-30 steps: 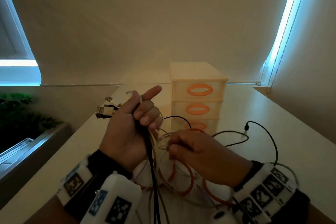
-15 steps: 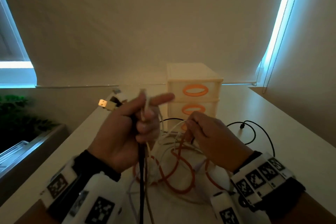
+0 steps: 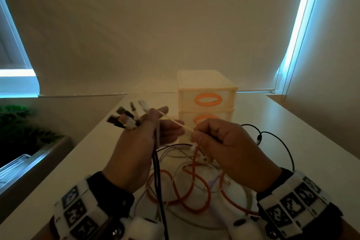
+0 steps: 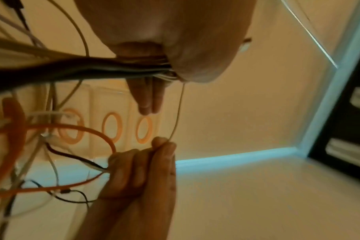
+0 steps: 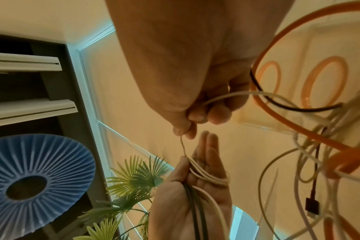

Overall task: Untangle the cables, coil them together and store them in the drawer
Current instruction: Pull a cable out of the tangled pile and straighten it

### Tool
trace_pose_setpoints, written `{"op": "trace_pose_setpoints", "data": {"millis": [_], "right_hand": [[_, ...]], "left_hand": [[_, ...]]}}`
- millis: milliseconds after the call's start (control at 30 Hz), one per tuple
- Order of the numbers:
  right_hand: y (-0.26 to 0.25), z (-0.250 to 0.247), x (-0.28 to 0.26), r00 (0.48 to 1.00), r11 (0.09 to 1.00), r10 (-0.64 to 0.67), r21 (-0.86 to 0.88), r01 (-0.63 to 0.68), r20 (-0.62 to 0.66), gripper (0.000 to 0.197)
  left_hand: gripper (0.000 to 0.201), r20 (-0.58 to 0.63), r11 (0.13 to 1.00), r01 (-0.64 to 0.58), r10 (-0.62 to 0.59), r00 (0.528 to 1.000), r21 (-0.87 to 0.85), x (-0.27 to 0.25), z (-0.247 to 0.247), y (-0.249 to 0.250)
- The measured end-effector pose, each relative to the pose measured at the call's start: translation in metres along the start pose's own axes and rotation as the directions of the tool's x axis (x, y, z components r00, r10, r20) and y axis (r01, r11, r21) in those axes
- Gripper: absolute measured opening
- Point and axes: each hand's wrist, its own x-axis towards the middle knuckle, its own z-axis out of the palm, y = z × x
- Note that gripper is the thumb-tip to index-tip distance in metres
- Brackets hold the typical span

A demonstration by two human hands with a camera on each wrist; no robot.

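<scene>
Left hand is clamping the gathered plug ends; right hand is pinching a thin cream cable taut. Orange cable lying tangled at six o'clock; coiling and drawers pending.

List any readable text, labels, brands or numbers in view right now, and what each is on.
No readable text in any view.
Wrist bands: black-and-white square code markers only, no letters or digits.
Drawer unit: plain orange oval handles, no label.
Cable plugs held by the left hand: too small and blurred to show markings.
</scene>
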Motion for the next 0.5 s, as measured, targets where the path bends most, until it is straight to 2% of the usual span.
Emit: {"op": "trace_pose_setpoints", "data": {"millis": [33, 100, 167, 267, 333, 500], "right_hand": [[0.000, 0.001, -0.002, 0.999, 1.000, 0.012, 0.018, -0.013, 0.034, 0.017], [0.000, 0.008, -0.005, 0.993, 0.999, 0.031, 0.012, -0.033, 0.117, 0.021], [0.004, 0.019, -0.007, 0.965, 0.996, 0.086, -0.054, -0.075, 0.250, 0.022], [0.010, 0.034, -0.008, 0.904, 0.991, 0.126, -0.086, -0.100, 0.408, 0.024], [0.011, 0.034, -0.008, 0.910, 0.992, 0.119, -0.093, -0.089, 0.398, 0.024], [0.009, 0.014, -0.010, 0.928, 0.975, 0.120, -0.217, -0.044, 0.352, 0.021]], "left_hand": [[0.044, -0.004, 0.986, 0.024, -0.025, 1.000, -0.162, 0.002, -0.001, 0.002], [0.048, 0.021, 0.877, 0.084, -0.084, 0.996, -0.472, 0.003, -0.003, 0.007], [0.049, 0.057, 0.765, 0.125, -0.115, 0.992, -0.632, 0.004, -0.003, 0.011], [0.048, 0.114, 0.733, 0.200, -0.166, 0.980, -0.650, 0.003, -0.006, 0.011], [0.048, 0.135, 0.739, 0.232, -0.190, 0.972, -0.632, 0.003, -0.010, 0.009], [0.048, 0.196, 0.739, 0.225, -0.127, 0.972, -0.635, 0.007, -0.020, 0.010]]}}
